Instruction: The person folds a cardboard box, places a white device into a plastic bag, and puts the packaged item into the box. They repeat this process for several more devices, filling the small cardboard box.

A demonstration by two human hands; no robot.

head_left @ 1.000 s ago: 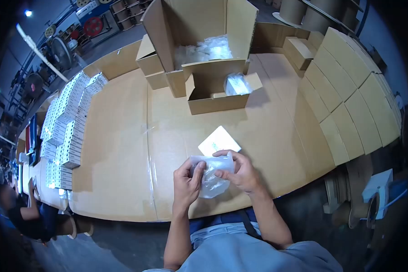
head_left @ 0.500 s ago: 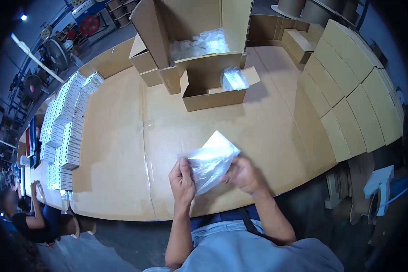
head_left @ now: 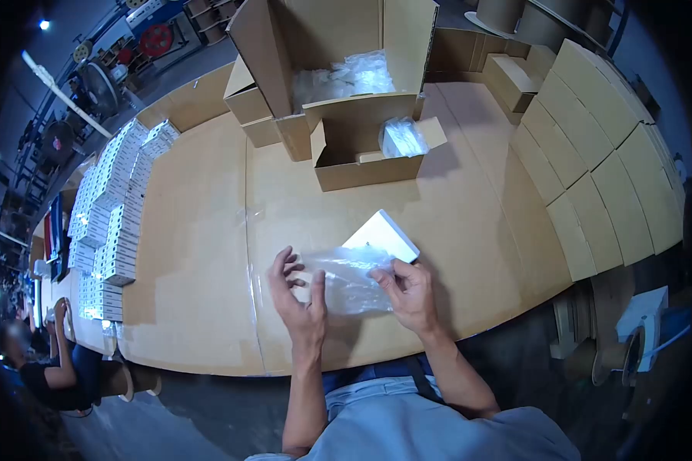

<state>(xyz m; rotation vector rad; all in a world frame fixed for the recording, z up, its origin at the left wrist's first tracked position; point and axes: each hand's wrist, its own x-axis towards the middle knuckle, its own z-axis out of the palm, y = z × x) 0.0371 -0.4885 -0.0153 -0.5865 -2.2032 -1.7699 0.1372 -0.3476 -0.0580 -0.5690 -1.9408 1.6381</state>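
A clear plastic bag (head_left: 346, 288) stretches between my hands above the cardboard-topped table. My right hand (head_left: 412, 298) pinches the bag's right side between thumb and fingers. At its left end, my left hand (head_left: 300, 296) has its thumb and fingers spread apart, the fingertips right by the film. A white box (head_left: 386, 233) shows just beyond the bag, its near part covered by the film. Farther off, a small open carton (head_left: 369, 174) holds one bag-wrapped white box (head_left: 404, 138) at its right end.
Behind the small carton stands a big open carton (head_left: 327, 31) with clear bags (head_left: 361, 73) inside. Stacks of small white boxes (head_left: 108, 207) line the left edge. Brown cartons (head_left: 592, 146) are piled on the right. A person (head_left: 58, 373) sits at the far left.
My left hand has spread its fingers and shifted slightly left. My right hand has risen and now pinches the bag. More of the white box shows beyond the film.
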